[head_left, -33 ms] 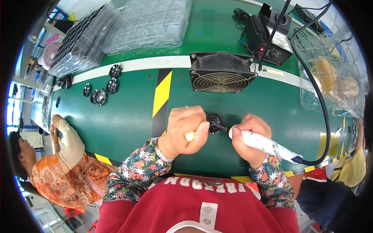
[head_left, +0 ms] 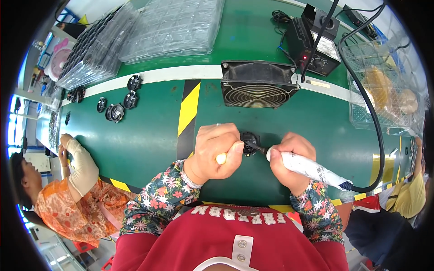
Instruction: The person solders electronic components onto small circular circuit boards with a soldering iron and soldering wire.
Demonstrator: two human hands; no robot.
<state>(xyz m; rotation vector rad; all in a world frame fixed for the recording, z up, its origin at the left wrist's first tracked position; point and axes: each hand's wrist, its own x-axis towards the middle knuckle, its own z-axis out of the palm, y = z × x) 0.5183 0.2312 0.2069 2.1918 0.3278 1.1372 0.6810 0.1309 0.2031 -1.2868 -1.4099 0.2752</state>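
Observation:
My right hand [head_left: 294,161] is closed around the white-wrapped handle of a soldering iron [head_left: 316,171]. Its dark tip reaches left onto a small round black part [head_left: 249,143] lying on the green bench. At the left side of that part, my left hand [head_left: 217,152] is curled in a fist. From this fist pokes the round, bright yellow end of a slim tool [head_left: 221,158]; the rest of it is hidden by the fingers, so its kind does not show. My left hand covers some of the black part's edge.
A black fan [head_left: 258,85] stands beyond my hands. Behind it is a black soldering station [head_left: 316,54]; a cable [head_left: 377,135] loops down to the iron. Several round black parts [head_left: 116,113] lie left, near clear plastic trays [head_left: 172,31]. A wire basket [head_left: 384,90] stands right. A co-worker [head_left: 81,194] sits left.

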